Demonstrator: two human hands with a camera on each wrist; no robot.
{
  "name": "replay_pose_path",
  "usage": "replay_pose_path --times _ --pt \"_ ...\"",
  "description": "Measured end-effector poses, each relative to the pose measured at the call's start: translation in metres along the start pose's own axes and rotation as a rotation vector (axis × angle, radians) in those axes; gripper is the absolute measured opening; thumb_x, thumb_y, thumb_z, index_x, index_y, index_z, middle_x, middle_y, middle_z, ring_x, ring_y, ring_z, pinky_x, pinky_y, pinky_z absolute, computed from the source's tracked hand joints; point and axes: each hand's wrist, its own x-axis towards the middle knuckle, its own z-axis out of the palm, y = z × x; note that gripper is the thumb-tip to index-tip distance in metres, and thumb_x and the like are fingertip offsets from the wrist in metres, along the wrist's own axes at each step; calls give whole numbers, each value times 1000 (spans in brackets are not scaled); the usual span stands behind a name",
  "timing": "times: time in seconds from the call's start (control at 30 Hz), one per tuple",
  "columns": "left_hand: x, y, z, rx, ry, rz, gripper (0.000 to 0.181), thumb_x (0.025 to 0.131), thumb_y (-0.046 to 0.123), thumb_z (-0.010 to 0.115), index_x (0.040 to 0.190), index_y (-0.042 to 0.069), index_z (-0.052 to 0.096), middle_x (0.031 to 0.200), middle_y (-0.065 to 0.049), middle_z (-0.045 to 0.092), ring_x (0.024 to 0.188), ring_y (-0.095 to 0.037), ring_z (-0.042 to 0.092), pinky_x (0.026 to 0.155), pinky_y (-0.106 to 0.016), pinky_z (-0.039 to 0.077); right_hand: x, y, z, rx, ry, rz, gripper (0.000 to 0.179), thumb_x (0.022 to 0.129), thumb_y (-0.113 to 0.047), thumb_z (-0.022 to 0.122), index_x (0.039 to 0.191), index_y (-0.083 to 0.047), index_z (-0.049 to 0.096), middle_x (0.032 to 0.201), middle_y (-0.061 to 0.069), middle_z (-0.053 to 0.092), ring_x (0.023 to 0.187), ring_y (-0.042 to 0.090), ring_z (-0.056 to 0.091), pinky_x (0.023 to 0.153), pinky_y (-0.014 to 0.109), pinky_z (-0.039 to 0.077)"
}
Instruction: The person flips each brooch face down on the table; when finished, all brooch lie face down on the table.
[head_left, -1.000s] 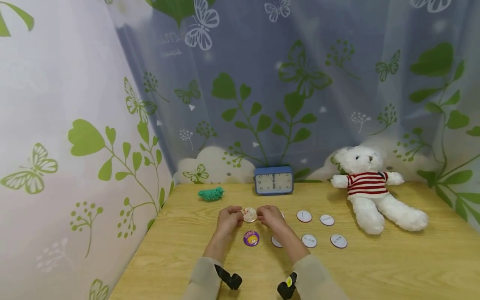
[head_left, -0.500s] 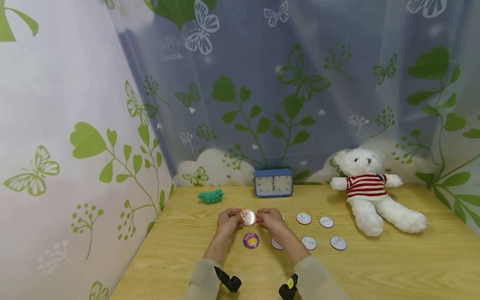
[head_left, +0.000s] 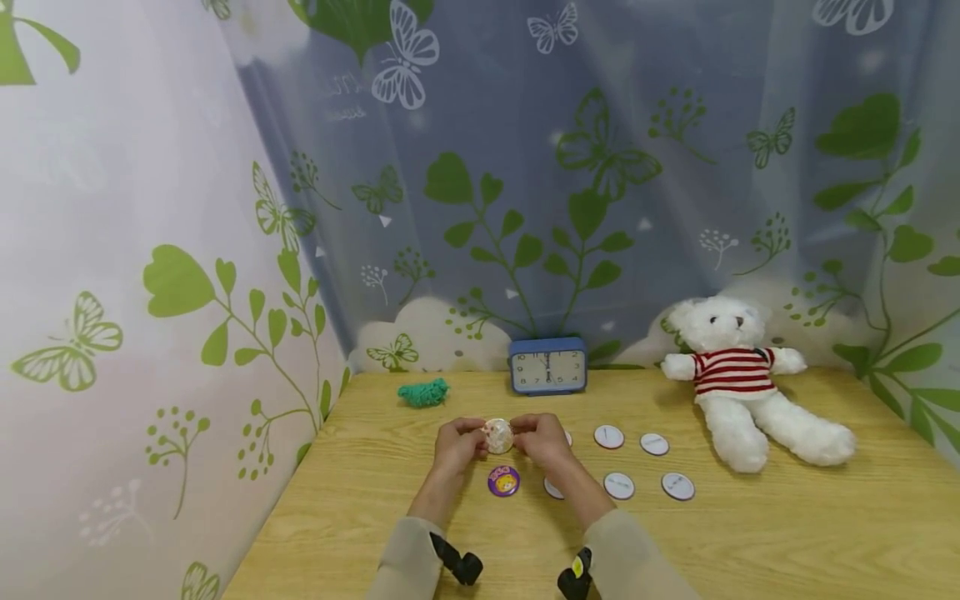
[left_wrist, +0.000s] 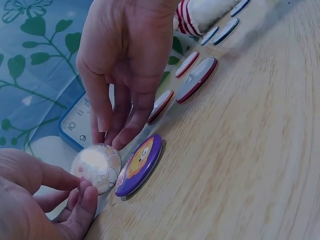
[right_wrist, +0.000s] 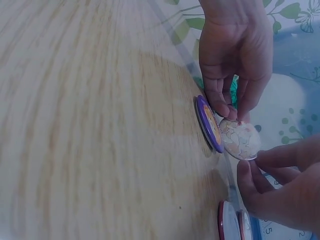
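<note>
A pale round button badge (head_left: 498, 436) with a shiny printed face is held up at a tilt between both hands. My left hand (head_left: 457, 446) pinches its left edge between thumb and fingers. At the opposite edge, the thumb and fingertips of my right hand (head_left: 543, 439) pinch it too. In the left wrist view, glare covers part of the pale badge (left_wrist: 97, 168). Just nearer to me, a purple button badge (head_left: 503, 481) with a yellow animal face lies face up on the table. My right hand and forearm partly cover two white-backed badges (head_left: 553, 488).
Several badges lie back up on the wooden table (head_left: 750, 533) to the right, such as a white badge (head_left: 678, 486). A blue clock (head_left: 548, 365) stands behind the hands. Green yarn (head_left: 423, 392) lies back left, and a white teddy bear (head_left: 738, 379) sits at the right.
Both hands keep their hold on the pale badge, whose tilt and glare vary slightly. The head view has shifted a little. The other badges stay where they were.
</note>
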Motion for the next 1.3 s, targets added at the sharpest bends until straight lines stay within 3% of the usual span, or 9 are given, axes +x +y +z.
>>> replay_pose_path --times 0.13,0.3,0.47,0.7,0.93,1.17,1.3 --pt "-2 2 0 13 -10 0 16 94 -11 60 108 -16 65 85 -9 62 67 -11 61 57 -19 56 1 -1 0 -43 39 22 22 88 11 66 107 8 75 104 19 75 85 20 63 66 21 53" --pt "-4 2 -1 -4 -50 11 17 95 -9 61 110 -17 64 88 -9 64 68 -10 63 60 -20 58 0 0 -1 -23 55 55 12 89 10 69 99 7 76 94 17 74 77 21 66 65 27 58" --pt "-1 -1 -3 -13 -83 13 21 96 -9 62 113 -20 63 89 -12 68 68 -10 64 61 -21 59 -1 2 -3 -11 48 49 10 89 11 68 97 8 74 90 18 72 72 20 64 62 28 56" --pt "-1 -7 -8 -60 -125 -36 25 96 -9 63 119 -19 64 89 -9 70 69 -10 66 65 -22 60 0 9 -7 -1 30 42 8 89 10 69 96 7 73 93 18 71 72 19 64 62 27 56" --pt "-1 -2 -11 -95 -141 -41 25 98 -8 60 121 -19 63 90 -10 69 73 -13 69 73 -27 63 3 4 -8 18 -8 28 8 88 8 69 95 5 72 93 15 69 76 20 63 66 29 58" --pt "-4 0 -17 -107 -186 -80 29 105 4 53 122 -18 61 83 -7 71 73 -13 69 71 -29 64 0 3 -9 40 -8 -11 7 88 8 69 94 5 72 89 14 68 74 17 60 65 28 55" --pt "-6 -1 -20 -100 -195 -92 29 106 8 56 122 -15 63 83 -7 69 74 -14 70 73 -29 64 -3 5 -9 66 10 -28 8 88 6 72 96 4 73 89 9 68 77 14 58 70 31 55"
